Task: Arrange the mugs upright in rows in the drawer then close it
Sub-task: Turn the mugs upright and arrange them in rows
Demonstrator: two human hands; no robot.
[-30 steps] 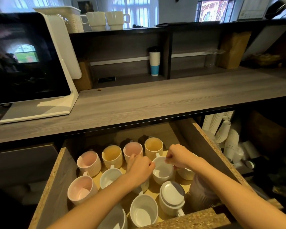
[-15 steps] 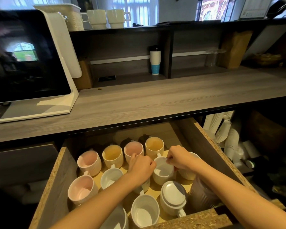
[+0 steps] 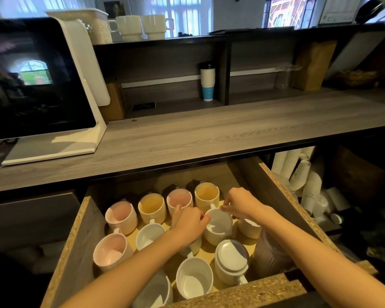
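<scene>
Step in hand: seating one mug in the mid row, drawer not yet closed. Both grips are on the white ribbed mug (image 3: 218, 230), which is upright, mouth up, just right of drawer centre. The right grip (image 3: 240, 205) pinches its rim at abt 1 o'clock. The left grip (image 3: 189, 223) is curled w/ fingertips at the rim's 9 o'clock; it reads as a pinch too, tho the thumb side is hidden. The left wrist covers another mug at the held mug's 7 o'clock.

The drawer (image 3: 76, 232) is pulled out under the table (image 3: 209, 134). The back-row mugs (image 3: 151, 207) at 12 o'clock run pink, yellow, pink, yellow, all upright and roughly in line. The front row at 6 o'clock is looser. The plain white mug (image 3: 193, 281) stands upright. The disc-topped mug (image 3: 230, 256) at 5 o'clock shows a flat top — lid or upturned base, can't tell. A dark container (image 3: 269, 252) sits at 4 o'clock by the right wall.

Judgement: well along, but not done. The next move prob calls for a small slide or twist, not a lift, to line the held mug up w/ its row, then release. The neighbour mug (image 3: 249, 227) at its 3 o'clock is very close — risk of a knock. After that: check the disc-topped mug and flip it if inverted, tidy the front row, get both arms out, push the drawer shut.
</scene>
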